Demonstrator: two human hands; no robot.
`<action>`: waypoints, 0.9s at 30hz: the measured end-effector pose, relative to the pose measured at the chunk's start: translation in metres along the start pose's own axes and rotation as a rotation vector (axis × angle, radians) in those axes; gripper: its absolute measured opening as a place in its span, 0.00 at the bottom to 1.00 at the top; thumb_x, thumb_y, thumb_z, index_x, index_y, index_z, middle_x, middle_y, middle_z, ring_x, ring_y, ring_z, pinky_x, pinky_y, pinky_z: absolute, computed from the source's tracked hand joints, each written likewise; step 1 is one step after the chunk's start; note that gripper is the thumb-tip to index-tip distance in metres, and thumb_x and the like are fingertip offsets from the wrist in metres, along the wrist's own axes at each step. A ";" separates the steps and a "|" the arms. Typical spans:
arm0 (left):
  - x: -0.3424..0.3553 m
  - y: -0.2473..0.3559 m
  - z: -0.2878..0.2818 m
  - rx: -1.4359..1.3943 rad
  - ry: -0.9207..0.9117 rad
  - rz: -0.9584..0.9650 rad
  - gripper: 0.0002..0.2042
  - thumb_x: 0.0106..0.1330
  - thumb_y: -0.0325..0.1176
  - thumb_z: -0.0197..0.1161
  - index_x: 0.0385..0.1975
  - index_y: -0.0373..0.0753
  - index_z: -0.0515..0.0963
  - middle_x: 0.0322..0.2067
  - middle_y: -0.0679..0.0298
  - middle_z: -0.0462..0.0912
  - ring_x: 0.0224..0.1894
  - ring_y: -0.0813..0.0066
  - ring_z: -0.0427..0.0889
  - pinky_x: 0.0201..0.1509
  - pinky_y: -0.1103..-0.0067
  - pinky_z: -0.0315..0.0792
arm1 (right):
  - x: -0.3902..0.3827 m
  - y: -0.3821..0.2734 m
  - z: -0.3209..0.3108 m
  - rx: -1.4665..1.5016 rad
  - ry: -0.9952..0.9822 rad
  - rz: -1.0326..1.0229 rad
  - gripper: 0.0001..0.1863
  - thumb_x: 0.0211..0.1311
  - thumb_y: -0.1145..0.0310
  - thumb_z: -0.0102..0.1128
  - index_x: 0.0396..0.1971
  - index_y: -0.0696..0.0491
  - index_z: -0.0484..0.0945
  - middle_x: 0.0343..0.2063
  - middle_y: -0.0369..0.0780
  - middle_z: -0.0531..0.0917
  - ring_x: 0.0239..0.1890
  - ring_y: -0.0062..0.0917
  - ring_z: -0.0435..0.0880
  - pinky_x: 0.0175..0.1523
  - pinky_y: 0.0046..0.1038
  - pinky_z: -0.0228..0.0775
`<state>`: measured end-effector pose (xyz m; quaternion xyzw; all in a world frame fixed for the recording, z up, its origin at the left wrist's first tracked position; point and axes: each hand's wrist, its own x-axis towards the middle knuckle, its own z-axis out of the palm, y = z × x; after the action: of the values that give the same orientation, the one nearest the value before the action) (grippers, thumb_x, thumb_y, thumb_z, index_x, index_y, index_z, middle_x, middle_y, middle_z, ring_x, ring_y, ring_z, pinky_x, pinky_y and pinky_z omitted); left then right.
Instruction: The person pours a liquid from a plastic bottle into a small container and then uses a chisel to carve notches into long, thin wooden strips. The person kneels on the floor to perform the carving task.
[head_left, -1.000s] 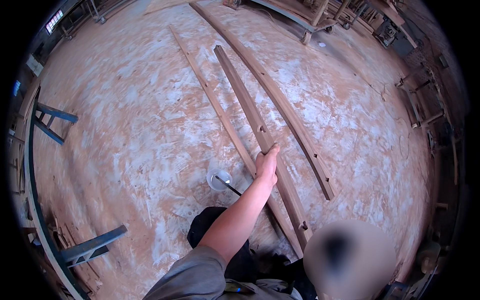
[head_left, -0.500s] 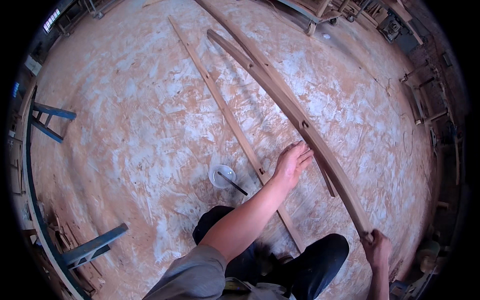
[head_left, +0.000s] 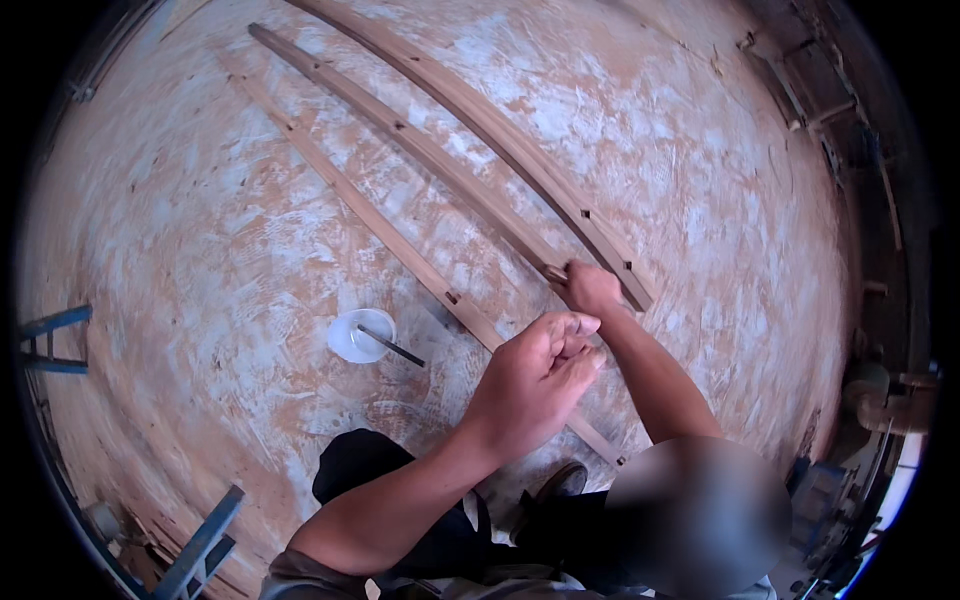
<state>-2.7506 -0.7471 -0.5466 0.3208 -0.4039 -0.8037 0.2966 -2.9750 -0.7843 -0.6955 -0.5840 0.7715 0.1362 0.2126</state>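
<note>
My right hand (head_left: pixel 590 288) is closed round the near end of a long wooden bar (head_left: pixel 450 173) with small slots cut in it. Nearer to me, my left hand (head_left: pixel 540 385) is raised with its fingers curled together, apart from the bar; whether anything small is between them is hidden. To the left of the held bar lies a second slotted wooden strip (head_left: pixel 390 238), partly covered by my left hand. On the right, a third slotted bar (head_left: pixel 500 138) stretches across the floor, its near end just past my right hand.
A white bowl (head_left: pixel 343 338) with a dark stick (head_left: pixel 402 349) leaning in it sits on the stained floor (head_left: pixel 250 300), left of the strips. Blue trestle legs (head_left: pixel 200 550) stand at lower left, another blue trestle (head_left: pixel 55 342) farther up. Wooden frames (head_left: pixel 825 110) line the right side.
My right hand has brought the held bar's near end leftward and away from me, so it now lies apart from the right-hand bar. My left hand has left the bar, its fingers curled. The view has shifted.
</note>
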 end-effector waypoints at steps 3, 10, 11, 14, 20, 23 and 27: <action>-0.013 0.000 0.009 0.095 0.010 -0.079 0.14 0.68 0.24 0.57 0.52 0.32 0.69 0.41 0.59 0.79 0.41 0.78 0.79 0.46 0.80 0.76 | 0.028 -0.005 0.034 0.090 -0.004 0.015 0.19 0.59 0.53 0.57 0.39 0.53 0.82 0.40 0.49 0.84 0.44 0.43 0.84 0.47 0.41 0.76; -0.025 0.001 0.017 0.104 0.071 -0.175 0.14 0.68 0.25 0.56 0.52 0.33 0.70 0.39 0.57 0.79 0.40 0.75 0.81 0.46 0.80 0.76 | 0.048 -0.039 0.078 0.188 0.062 0.032 0.25 0.64 0.46 0.52 0.42 0.54 0.83 0.49 0.48 0.76 0.52 0.41 0.78 0.50 0.39 0.76; -0.021 -0.002 0.019 0.069 0.075 -0.141 0.14 0.68 0.25 0.55 0.52 0.33 0.70 0.38 0.57 0.80 0.39 0.75 0.81 0.45 0.80 0.76 | 0.048 -0.038 0.078 0.208 0.053 0.041 0.25 0.64 0.45 0.53 0.42 0.53 0.83 0.48 0.48 0.76 0.52 0.41 0.78 0.50 0.39 0.76; -0.008 -0.006 0.024 0.124 0.082 -0.110 0.13 0.68 0.25 0.55 0.52 0.33 0.70 0.38 0.57 0.80 0.38 0.75 0.81 0.44 0.79 0.76 | 0.048 -0.005 0.090 0.264 0.137 -0.004 0.22 0.61 0.48 0.56 0.43 0.50 0.83 0.46 0.47 0.78 0.48 0.39 0.80 0.50 0.39 0.76; 0.000 0.000 0.019 0.124 0.106 -0.112 0.13 0.69 0.24 0.55 0.52 0.32 0.70 0.38 0.59 0.79 0.39 0.78 0.79 0.45 0.81 0.74 | 0.009 0.154 0.094 0.403 0.521 0.465 0.17 0.60 0.58 0.57 0.47 0.46 0.80 0.43 0.51 0.80 0.45 0.46 0.80 0.50 0.41 0.74; 0.004 -0.002 0.024 0.114 0.092 -0.138 0.13 0.68 0.23 0.55 0.52 0.32 0.69 0.38 0.60 0.79 0.39 0.78 0.79 0.45 0.81 0.74 | -0.007 0.201 0.100 0.465 0.326 0.653 0.20 0.57 0.55 0.58 0.43 0.55 0.81 0.44 0.53 0.80 0.48 0.46 0.80 0.51 0.43 0.73; 0.013 -0.015 0.030 0.119 0.066 -0.190 0.13 0.68 0.22 0.55 0.52 0.32 0.69 0.38 0.61 0.78 0.40 0.78 0.78 0.44 0.81 0.74 | 0.002 0.214 0.126 0.824 0.468 0.777 0.26 0.56 0.50 0.60 0.41 0.61 0.79 0.37 0.56 0.83 0.45 0.47 0.82 0.51 0.44 0.72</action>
<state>-2.7839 -0.7356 -0.5485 0.4010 -0.4088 -0.7918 0.2125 -3.1595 -0.6675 -0.8146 -0.1443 0.9434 -0.2378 0.1807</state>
